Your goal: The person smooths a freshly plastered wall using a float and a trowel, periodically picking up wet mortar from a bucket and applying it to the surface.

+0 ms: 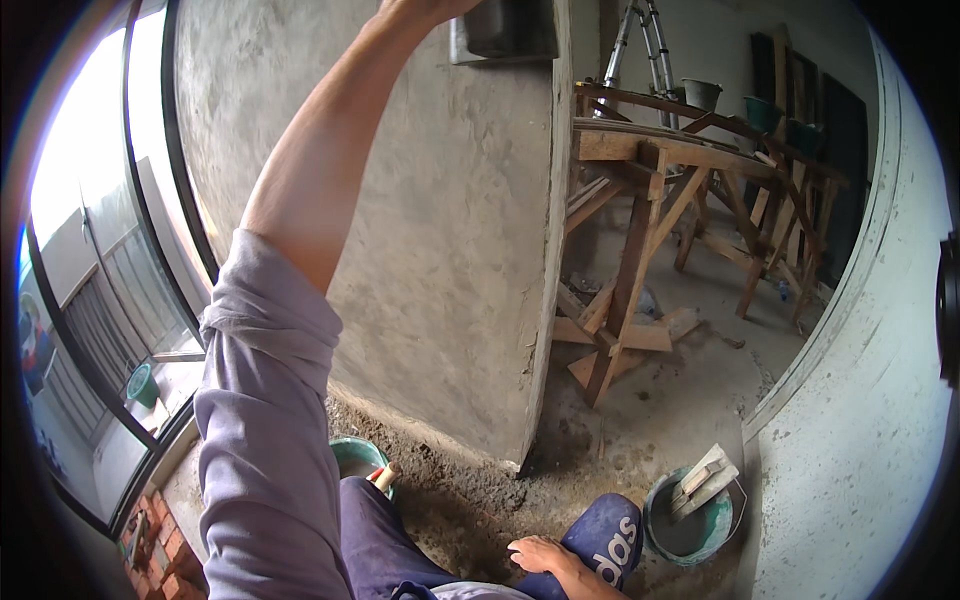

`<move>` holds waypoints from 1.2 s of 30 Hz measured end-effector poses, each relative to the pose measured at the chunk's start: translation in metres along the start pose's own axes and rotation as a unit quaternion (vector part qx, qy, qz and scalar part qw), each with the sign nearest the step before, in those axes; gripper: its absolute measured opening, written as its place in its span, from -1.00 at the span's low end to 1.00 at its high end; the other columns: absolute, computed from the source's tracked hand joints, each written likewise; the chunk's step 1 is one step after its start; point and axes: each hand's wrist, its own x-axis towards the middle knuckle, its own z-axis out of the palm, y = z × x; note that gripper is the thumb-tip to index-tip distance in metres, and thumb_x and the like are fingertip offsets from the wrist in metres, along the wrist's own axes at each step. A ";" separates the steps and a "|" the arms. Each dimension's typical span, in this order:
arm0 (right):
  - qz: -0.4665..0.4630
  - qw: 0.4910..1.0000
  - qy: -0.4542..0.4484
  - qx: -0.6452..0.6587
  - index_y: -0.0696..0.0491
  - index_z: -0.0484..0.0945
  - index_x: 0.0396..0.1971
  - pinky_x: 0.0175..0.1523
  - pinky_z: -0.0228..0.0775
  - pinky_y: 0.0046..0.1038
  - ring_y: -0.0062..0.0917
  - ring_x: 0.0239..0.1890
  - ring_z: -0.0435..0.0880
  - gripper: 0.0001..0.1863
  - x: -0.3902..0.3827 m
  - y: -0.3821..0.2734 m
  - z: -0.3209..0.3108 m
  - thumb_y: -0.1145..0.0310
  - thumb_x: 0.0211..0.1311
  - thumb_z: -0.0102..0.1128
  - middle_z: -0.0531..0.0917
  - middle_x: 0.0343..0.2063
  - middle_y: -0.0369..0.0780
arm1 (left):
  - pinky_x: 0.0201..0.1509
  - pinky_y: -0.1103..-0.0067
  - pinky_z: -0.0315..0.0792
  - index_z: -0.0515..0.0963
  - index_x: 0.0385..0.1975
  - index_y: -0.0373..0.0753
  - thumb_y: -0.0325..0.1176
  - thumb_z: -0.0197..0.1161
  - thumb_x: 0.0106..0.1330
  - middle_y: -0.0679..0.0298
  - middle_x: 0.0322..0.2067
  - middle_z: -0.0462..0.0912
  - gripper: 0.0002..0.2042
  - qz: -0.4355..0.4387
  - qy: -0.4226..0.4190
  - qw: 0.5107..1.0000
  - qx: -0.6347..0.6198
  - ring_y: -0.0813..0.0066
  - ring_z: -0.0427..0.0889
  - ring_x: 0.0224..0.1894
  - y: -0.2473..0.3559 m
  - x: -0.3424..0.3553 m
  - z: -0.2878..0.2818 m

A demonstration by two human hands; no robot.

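My left hand [425,10], cut off by the top edge, holds a dark metal trowel [505,30] against the upper grey plastered wall [440,250], near its corner; the grip is only partly visible. Low down, my right hand [540,552] rests on my thigh with its fingers loosely apart. Behind my left knee is a green bucket [350,447] with grey contents and a wooden handle [387,475]. To the right of my right knee stands another bucket [719,530] of grey wet material, with a flat float [705,480] resting across it.
A wooden trestle scaffold [660,155] carries buckets [702,95] and an aluminium ladder [615,55] beyond the corner, with loose boards [645,335] below. A glazed door frame [60,330] and stacked bricks [165,540] are at left. A pale wall [870,460] bounds the right.
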 end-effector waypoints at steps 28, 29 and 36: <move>-0.010 0.999 -0.034 -0.007 0.08 0.61 -0.05 0.10 0.49 0.00 0.03 0.01 0.65 -0.65 0.010 0.005 0.003 0.20 0.32 0.06 0.70 -0.08 0.05 | 0.04 0.26 0.57 0.51 0.22 -0.29 -0.13 0.21 0.15 -0.19 -0.14 0.71 -0.39 -0.058 -0.016 0.998 -0.025 -0.15 0.71 -0.08 0.024 -0.019 0.012; -0.002 0.999 -0.048 -0.010 0.09 0.61 -0.06 0.09 0.49 0.00 0.03 0.00 0.65 -0.66 0.009 0.004 0.002 0.21 0.31 0.06 0.70 -0.09 0.05 | -0.02 0.28 0.61 0.53 0.21 -0.28 -0.19 0.24 0.16 -0.13 -0.13 0.72 -0.43 -0.039 -0.030 0.999 -0.015 -0.07 0.74 -0.15 0.025 -0.039 0.010; -0.033 0.998 -0.045 -0.009 0.07 0.61 -0.02 0.11 0.48 0.01 -0.01 0.05 0.64 -0.64 0.017 -0.002 -0.004 0.21 0.30 0.06 0.69 -0.05 0.04 | -0.41 0.41 0.70 0.35 0.39 -0.22 -0.43 0.31 0.10 0.04 -0.24 0.70 -0.28 -0.045 -0.163 0.982 -0.087 0.26 0.74 -0.32 0.083 -0.311 0.006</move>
